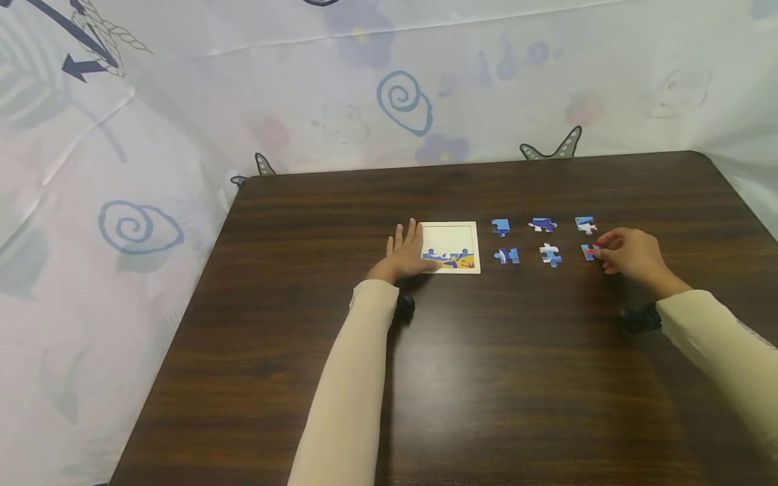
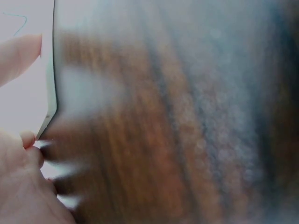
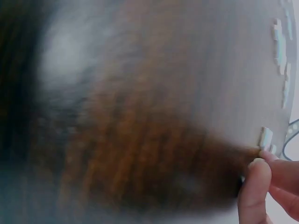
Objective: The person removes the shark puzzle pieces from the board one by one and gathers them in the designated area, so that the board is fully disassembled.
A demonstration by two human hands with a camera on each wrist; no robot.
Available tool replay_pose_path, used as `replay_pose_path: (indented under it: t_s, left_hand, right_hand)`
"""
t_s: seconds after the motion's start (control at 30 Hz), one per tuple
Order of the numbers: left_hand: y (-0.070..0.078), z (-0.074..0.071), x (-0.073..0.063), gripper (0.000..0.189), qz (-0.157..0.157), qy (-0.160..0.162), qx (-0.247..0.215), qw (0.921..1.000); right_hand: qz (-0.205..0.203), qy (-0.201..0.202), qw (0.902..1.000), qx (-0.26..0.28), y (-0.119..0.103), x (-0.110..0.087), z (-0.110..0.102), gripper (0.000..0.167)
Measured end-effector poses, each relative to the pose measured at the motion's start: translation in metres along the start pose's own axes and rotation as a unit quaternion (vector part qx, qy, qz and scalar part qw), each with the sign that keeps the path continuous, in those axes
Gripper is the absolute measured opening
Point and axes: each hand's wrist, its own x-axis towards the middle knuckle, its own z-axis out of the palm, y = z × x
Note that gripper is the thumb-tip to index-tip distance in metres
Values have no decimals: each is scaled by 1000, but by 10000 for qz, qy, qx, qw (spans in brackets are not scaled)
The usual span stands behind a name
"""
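Observation:
In the head view, my left hand [image 1: 402, 260] rests at the left edge of a pale puzzle board [image 1: 450, 237], its fingers spread and extended and its thumb along the lower edge. The board's lower strip carries blue and orange picture pieces. The left wrist view shows the thumb [image 2: 18, 55] over the board's edge. My right hand [image 1: 635, 258] pinches a blue and red puzzle piece [image 1: 588, 252] between thumb and forefinger, at the lower right of the loose pieces. Its fingers partly cover the piece. The right wrist view shows the thumb [image 3: 256, 179] and forefinger meeting.
Several other loose puzzle pieces lie in two rows right of the board, among them a blue one [image 1: 500, 227], a purple-blue one [image 1: 543, 224] and a white-blue one [image 1: 550, 254]. The dark wooden table [image 1: 486, 378] ends at a patterned white cloth [image 1: 340, 101].

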Motion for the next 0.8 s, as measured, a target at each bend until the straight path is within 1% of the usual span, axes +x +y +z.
replay_pose_path:
  t_s: [0.17, 0.37, 0.57, 0.7, 0.8]
  left_hand:
    - [-1, 1, 3, 98, -25, -27, -8, 10000]
    - [-1, 0, 2, 97, -6, -37, 66, 10000]
    - [0, 0, 0, 97, 12, -32, 43, 10000]
    - [1, 0, -2, 97, 11, -50, 32, 10000]
    - [2, -1, -3, 96, -2, -48, 26, 10000]
  right_hand:
    - [-83, 123, 9998, -98, 0, -1, 2, 24]
    - [-43, 98, 9999, -80, -1, 0, 2, 25]
    - [-17, 64, 10000, -22, -1, 0, 2, 25]
    - [-33, -56, 10000, -58, -1, 1, -2, 27]
    - [-154, 22, 9996, -220, -3, 4, -8, 29]
